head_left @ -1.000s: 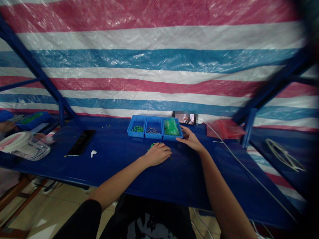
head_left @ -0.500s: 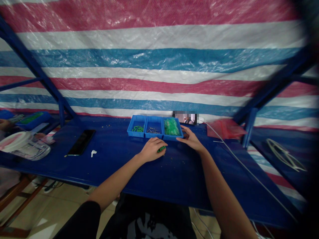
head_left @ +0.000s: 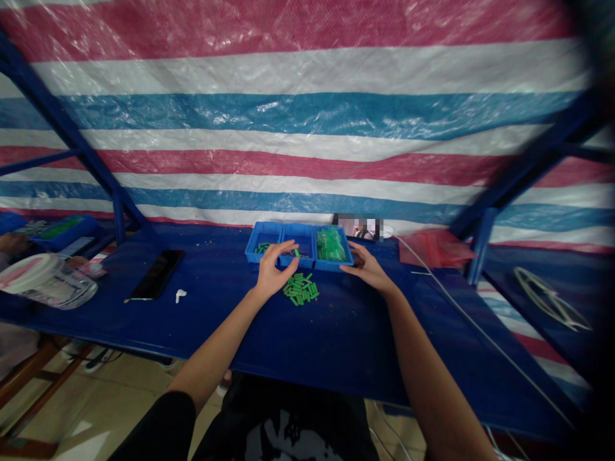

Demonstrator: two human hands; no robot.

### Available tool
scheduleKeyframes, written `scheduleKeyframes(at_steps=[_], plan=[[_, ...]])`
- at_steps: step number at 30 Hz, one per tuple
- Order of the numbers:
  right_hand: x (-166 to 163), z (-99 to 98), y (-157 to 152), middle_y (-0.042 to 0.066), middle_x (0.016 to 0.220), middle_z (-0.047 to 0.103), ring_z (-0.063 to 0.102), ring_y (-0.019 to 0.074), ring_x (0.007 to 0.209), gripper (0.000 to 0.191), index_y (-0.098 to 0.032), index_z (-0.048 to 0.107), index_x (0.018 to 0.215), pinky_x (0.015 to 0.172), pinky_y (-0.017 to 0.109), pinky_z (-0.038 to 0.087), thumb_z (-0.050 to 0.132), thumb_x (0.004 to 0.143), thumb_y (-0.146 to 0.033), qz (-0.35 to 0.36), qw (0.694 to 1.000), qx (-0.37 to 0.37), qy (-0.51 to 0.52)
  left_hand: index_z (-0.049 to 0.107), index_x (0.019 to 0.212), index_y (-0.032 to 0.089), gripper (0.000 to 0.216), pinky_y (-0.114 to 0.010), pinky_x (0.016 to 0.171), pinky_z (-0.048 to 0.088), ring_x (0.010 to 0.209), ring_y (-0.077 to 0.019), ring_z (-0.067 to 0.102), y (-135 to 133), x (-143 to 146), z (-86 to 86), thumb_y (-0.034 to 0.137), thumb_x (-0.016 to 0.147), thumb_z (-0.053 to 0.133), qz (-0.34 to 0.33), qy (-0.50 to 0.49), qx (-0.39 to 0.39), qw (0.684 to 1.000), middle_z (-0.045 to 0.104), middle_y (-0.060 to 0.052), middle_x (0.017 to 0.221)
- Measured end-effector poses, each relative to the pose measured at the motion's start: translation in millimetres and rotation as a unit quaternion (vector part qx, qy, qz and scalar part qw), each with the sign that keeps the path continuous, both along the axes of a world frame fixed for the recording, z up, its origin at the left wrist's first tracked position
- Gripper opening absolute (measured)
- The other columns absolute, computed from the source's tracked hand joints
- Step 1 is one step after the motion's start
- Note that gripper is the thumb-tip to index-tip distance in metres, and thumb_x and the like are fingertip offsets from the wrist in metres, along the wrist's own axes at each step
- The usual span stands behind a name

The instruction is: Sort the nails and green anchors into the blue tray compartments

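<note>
Left hand: palm down, fingers spread and arched over the front of the blue plastic parts bins, near the divide between the left and middle bins. No pinch can be made out; whether the fingertips hold a small piece cannot be told. Right hand: fingers extended and loosely apart, fingertips at the front corner of the right bin, nothing gripped.

Three bins stand side by side, touching. Left bin: a few green tubes. Middle bin: thin metal pins, partly behind the left hand's fingers. Right bin: a clear bag of green pieces.

Loose pile of short green plastic tubes lies on the surface just in front of the middle bin, between the hands and just beside the left wrist. Nothing stands between the pile and the bins.

Around: black phone and white earbud to the left; blurred object behind the right bin; pink plastic bag and white cable to the right.

Surface: dark blue sheet with green crumbs, on a blue steel frame, backed by a striped tarpaulin; tiled floor below.

Tubes lie crossed, with no shared direction; the pile runs roughly left to right
</note>
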State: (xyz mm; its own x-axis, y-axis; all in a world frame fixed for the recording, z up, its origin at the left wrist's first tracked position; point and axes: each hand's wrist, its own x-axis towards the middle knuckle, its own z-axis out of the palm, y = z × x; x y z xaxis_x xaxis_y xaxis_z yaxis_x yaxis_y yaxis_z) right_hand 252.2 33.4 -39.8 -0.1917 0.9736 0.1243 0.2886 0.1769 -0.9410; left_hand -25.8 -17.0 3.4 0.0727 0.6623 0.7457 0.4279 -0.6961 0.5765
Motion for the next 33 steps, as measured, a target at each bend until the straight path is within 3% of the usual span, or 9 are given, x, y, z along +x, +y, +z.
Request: scheduleKeyframes(at_steps=[8,18,25,28,33], plan=[[0,0.2,-1,0.011,0.125,0.049,0.060,0.0271,0.094,0.080,-0.029,0.036,0.132,0.077,0.044,0.054,0.073,0.062,-0.037,-0.003,1.000,-0.001,-0.005,0.053,0.115,0.022,0.035,-0.036,0.085,0.047,0.093,-0.0175,0.060,7,-9,-0.7,0.021,0.080,0.058,0.033,-0.008,-0.004,0.999,0.067,-0.004,0.102],[-1,1.7,-1,0.011,0.122,0.051,0.060,0.0271,0.094,0.080,-0.028,0.036,0.132,0.077,0.045,0.054,0.073,0.062,-0.037,0.005,1.000,0.001,0.004,0.057,0.108,0.021,0.030,-0.037,0.086,0.045,0.083,-0.0170,0.061,28,-35,-7.5,0.023,0.078,0.058,0.202,-0.016,-0.050,0.978,0.067,-0.004,0.101],[-1,2.8,-2,0.011,0.123,0.050,0.061,0.0269,0.093,0.080,-0.028,0.036,0.133,0.076,0.044,0.054,0.072,0.062,-0.037,0.003,1.000,0.006,-0.005,0.058,0.109,0.022,0.034,-0.044,0.087,0.042,0.090,-0.0231,0.059,36,-47,-12.5,0.023,0.075,0.062,0.262,0.049,-0.069,0.961,0.067,-0.005,0.099],[-1,2.6,-2,0.011,0.124,0.050,0.060,0.0268,0.094,0.080,-0.029,0.035,0.133,0.076,0.044,0.054,0.072,0.063,-0.037,0.009,1.000,0.007,-0.005,0.061,0.103,0.021,0.026,-0.041,0.086,0.043,0.093,-0.0221,0.058,31,-38,-11.5,0.023,0.078,0.059,0.209,0.052,-0.022,0.976,0.066,-0.006,0.100],[-1,1.6,-1,0.011,0.124,0.050,0.061,0.0268,0.094,0.081,-0.029,0.035,0.134,0.077,0.045,0.054,0.072,0.063,-0.038,0.008,1.000,0.009,-0.006,0.061,0.097,0.020,0.017,-0.036,0.085,0.046,0.093,-0.0178,0.058,10,-7,-11.4,0.025,0.082,0.053,-0.008,0.123,0.027,0.992,0.065,-0.005,0.097]])
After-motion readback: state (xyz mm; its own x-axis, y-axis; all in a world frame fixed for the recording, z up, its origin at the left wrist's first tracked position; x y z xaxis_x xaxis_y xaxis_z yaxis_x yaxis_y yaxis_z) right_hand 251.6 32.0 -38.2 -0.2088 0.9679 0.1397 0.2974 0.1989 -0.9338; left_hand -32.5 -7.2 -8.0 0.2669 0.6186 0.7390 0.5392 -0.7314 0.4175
